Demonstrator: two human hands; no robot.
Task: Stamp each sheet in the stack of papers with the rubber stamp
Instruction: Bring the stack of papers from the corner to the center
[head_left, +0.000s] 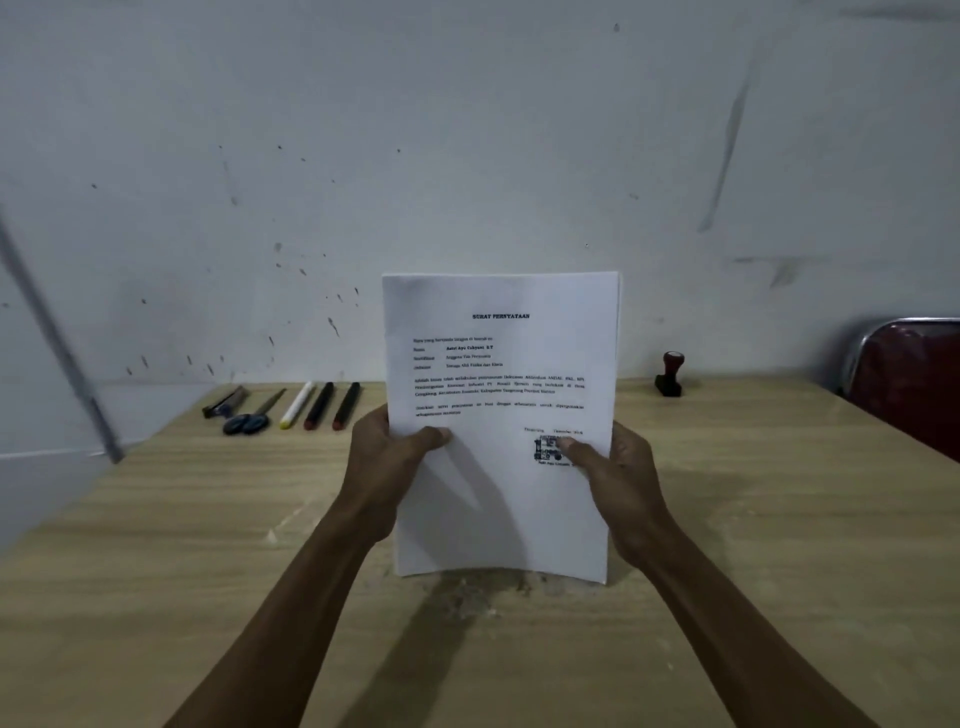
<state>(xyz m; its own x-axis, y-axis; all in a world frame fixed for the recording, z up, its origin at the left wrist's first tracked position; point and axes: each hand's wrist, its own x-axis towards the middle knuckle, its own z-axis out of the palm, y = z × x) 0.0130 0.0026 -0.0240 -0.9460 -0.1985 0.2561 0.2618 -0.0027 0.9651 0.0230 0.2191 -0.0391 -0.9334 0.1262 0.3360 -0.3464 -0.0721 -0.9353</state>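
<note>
1. The left hand (387, 457) and right hand (618, 467) each pinch a side edge of the stack of papers (501, 415), thumbs on the front, remaining fingers hidden behind.
2. Between the thumbs the stack stands upright, its lower edge apparently resting on the surface (208, 545); a dark printed mark lies under the right thumb.
3. Loose sheets could slide apart if either pinch slackens.
4. The rubber stamp (669, 375) stands well beyond the right fingers, so reaching for it leaves one hand holding the stack.

Both forearms are bare all the way to the frame edge, no sleeves showing. Left hand (387, 457) and right hand (618, 475) wear nothing either.
</note>
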